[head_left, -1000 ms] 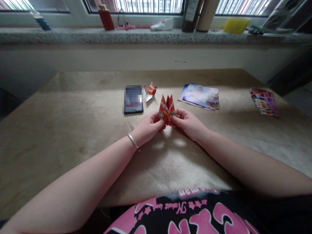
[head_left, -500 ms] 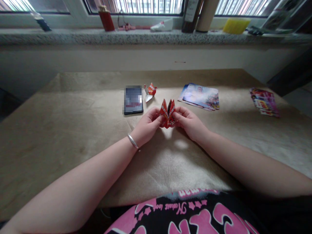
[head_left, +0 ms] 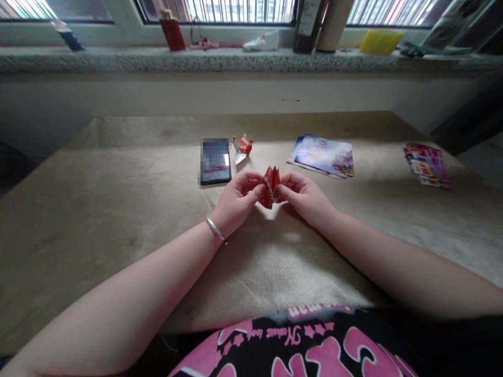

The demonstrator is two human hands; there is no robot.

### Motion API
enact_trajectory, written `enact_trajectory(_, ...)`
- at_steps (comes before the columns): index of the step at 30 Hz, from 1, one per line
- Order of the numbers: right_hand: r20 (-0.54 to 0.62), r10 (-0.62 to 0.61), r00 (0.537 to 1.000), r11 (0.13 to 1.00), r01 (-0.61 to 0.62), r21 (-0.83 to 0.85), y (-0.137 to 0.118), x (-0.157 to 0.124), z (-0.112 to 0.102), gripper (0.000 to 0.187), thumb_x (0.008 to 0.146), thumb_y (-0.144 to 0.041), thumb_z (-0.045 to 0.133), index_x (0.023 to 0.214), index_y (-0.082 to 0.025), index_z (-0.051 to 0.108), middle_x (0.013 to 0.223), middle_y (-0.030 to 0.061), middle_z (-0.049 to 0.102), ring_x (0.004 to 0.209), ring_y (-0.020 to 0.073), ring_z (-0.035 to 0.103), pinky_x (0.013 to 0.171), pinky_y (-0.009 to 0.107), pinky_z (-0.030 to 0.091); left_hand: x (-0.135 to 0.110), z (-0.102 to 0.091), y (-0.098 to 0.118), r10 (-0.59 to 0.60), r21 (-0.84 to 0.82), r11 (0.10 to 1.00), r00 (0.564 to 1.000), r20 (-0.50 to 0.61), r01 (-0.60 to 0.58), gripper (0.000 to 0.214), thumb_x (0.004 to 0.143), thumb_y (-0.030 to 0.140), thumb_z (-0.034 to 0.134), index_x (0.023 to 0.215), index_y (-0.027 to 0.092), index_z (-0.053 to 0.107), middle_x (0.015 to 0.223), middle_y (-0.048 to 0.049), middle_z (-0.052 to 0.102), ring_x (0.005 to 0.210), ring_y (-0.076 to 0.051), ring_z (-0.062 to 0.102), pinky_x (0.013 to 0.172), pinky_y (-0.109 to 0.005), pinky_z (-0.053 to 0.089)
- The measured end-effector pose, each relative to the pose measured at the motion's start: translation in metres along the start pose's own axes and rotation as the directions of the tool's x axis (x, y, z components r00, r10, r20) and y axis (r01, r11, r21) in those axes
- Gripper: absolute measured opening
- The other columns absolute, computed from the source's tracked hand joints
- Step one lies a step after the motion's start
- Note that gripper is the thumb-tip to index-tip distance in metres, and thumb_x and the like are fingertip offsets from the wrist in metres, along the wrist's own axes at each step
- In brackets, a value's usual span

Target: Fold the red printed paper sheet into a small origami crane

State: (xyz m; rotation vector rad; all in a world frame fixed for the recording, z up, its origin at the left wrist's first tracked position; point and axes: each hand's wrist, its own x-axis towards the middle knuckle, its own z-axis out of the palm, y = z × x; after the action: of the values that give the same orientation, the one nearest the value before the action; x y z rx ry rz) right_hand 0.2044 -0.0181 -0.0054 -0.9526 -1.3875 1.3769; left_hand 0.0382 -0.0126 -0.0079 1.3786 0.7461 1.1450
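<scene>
Head view: over the tan worktop (head_left: 129,209), left hand (head_left: 240,198) and right hand (head_left: 306,199) face each other, picture cards (head_left: 324,153) and a dark phone (head_left: 215,161) beyond. Fingers of both pinch a red folded paper (head_left: 269,195) between them; a paper figure (head_left: 244,147) sits beside the phone.

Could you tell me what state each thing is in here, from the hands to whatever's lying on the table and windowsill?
Left hand: pinching the red folded paper.
Right hand: pinching its other side.
Red folded paper: creased, points up.
Small folded figure: folded, resting on the table.
Dark device: flat, face blurred.
Large cards: overlapping, flat.
Red bottle: upright on the windowsill.
</scene>
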Motion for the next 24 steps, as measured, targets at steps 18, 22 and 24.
enact_trajectory(18,-0.03,-0.08,0.996,0.995,0.078,-0.054,0.0033,-0.0019,0.0027,0.033,0.067,-0.049,0.072,0.075,-0.021,0.055,0.071,-0.001,0.065,0.068,0.0136,0.063,0.065,0.029,0.052,-0.0033,0.0039,0.0027,0.058,0.075,0.996,0.998,-0.017,-0.057,0.029,0.073,0.039,0.07,0.082,0.017,0.053,0.069,0.0017,0.064,0.061,-0.012,0.064,0.059,-0.023,0.053)
enact_trajectory(22,-0.036,-0.135,0.99,0.99,0.133,-0.049,0.0044,-0.0037,0.0032,0.028,0.069,-0.042,0.072,0.077,-0.021,0.055,0.072,-0.0014,0.065,0.069,0.0136,0.065,0.068,0.03,0.054,-0.0041,0.0033,0.0037,0.086,0.081,0.993,0.995,-0.044,-0.082,0.025,0.074,0.036,0.07,0.078,0.016,0.055,0.068,0.002,0.063,0.059,-0.01,0.063,0.058,-0.022,0.052)
enact_trajectory(24,-0.022,-0.157,0.987,0.988,0.157,-0.012,0.0036,-0.0046,0.0031,0.027,0.07,-0.041,0.072,0.078,-0.021,0.055,0.072,-0.0019,0.065,0.069,0.0136,0.066,0.07,0.031,0.055,-0.004,0.0032,0.0032,0.104,0.075,0.992,0.994,-0.043,-0.1,0.025,0.073,0.035,0.071,0.077,0.016,0.055,0.068,0.0028,0.062,0.059,-0.009,0.062,0.057,-0.02,0.052)
